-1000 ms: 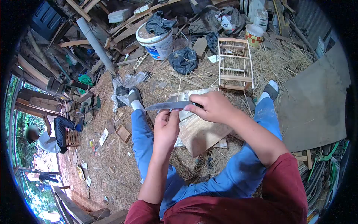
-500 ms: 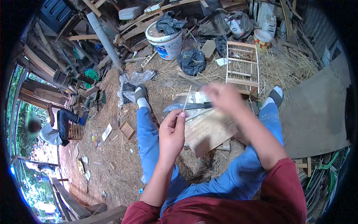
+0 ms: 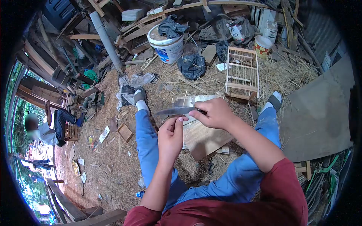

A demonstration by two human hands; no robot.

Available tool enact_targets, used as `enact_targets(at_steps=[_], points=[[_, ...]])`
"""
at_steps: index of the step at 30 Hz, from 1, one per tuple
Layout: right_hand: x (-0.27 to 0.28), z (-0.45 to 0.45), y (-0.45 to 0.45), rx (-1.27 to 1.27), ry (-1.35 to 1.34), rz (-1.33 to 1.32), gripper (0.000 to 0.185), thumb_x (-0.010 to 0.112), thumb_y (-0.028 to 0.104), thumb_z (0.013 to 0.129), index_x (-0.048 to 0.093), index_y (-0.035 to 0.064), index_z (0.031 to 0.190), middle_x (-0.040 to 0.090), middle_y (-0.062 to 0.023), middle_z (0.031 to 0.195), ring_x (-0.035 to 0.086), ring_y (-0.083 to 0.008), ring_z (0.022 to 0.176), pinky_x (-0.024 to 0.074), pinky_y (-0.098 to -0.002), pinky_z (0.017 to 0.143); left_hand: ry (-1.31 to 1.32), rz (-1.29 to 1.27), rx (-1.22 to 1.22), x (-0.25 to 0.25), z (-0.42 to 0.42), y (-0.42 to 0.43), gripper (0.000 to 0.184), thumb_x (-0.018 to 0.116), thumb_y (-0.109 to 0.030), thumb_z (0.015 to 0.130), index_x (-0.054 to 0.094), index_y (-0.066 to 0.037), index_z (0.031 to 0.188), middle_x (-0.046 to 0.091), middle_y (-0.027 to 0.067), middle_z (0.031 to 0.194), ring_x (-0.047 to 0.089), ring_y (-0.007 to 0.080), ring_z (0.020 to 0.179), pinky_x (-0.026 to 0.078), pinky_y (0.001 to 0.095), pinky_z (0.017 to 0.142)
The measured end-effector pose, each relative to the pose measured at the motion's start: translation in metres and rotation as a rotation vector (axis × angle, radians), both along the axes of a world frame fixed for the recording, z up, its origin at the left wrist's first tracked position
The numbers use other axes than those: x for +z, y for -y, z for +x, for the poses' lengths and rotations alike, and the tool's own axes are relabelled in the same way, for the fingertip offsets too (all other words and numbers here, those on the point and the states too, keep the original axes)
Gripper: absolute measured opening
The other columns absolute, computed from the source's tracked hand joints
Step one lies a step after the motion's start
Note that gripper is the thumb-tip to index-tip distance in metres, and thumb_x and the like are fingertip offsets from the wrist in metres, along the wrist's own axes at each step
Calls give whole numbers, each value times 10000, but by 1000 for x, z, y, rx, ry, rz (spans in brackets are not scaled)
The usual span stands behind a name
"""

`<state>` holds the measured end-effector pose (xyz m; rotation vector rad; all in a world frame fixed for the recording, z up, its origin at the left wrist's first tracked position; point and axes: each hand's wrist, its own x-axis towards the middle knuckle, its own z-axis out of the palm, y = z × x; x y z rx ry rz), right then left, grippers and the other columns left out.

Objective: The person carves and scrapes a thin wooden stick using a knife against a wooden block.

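My left hand pinches a thin wooden stick, which points up and away from me. In my right hand is a knife, gripped by its dark handle. Its blade points left and crosses the stick just above my left fingertips; whether the edge touches the stick I cannot tell. Below and behind my hands, between my legs, lies a wooden board. Part of the stick's lower end is hidden by my left fingers.
A slatted wooden frame stands ahead on the right. A white bucket and a black plastic bag are at the back. A flat sheet lies on the right. Another person sits far left. A small wooden tray rests on the littered ground.
My right hand has closed around the knife, which lay on the board before. It has lifted the blade up to the stick in my left hand.
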<state>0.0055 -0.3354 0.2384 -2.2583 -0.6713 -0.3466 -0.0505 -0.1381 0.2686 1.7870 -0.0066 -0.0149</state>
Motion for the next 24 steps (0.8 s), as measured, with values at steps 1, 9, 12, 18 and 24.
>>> enact_targets(at_steps=[1, 9, 12, 18, 24], points=[[1, -1, -2, 10, 71, 25, 394, 658, 433, 939, 642, 85, 755, 600, -126, 593, 616, -353, 547, 457, -462, 513, 6, 24, 11, 4, -2, 1, 210, 543, -117, 1055, 682, 37, 1083, 704, 37, 969, 594, 49, 857, 458, 211, 742], [-6, 11, -2, -121, 29, 94, 381, 659, 432, 945, 685, 79, 804, 621, -138, 618, 624, -336, 544, 465, -433, 515, 98, 95, 12, 10, -5, -5, 182, 540, -105, 1054, 665, 27, 1068, 684, 26, 956, 591, 61, 883, 461, 218, 775], [0, 28, 19, -343, -130, 93, 377, 639, 426, 969, 704, 78, 841, 624, -158, 631, 635, -308, 543, 469, -414, 522, 109, 17, -24, 8, -7, -12, 183, 537, -127, 1060, 652, 13, 1042, 650, 5, 935, 574, 56, 883, 449, 214, 782], [0, 1, -8, -96, 28, 60, 385, 655, 418, 953, 657, 78, 771, 583, -136, 588, 602, -337, 536, 441, -432, 500, 41, 2, 9, 1, -8, -14, 182, 540, -130, 1059, 661, 5, 1037, 668, 16, 942, 582, 60, 880, 451, 216, 780], [-1, -6, -14, 42, 69, 32, 462, 623, 575, 921, 719, 139, 803, 602, -102, 558, 629, -337, 539, 478, -456, 514, 135, 136, 60, 0, -13, -14, 198, 553, -109, 1044, 684, 37, 1069, 715, 43, 909, 612, 69, 818, 481, 242, 726]])
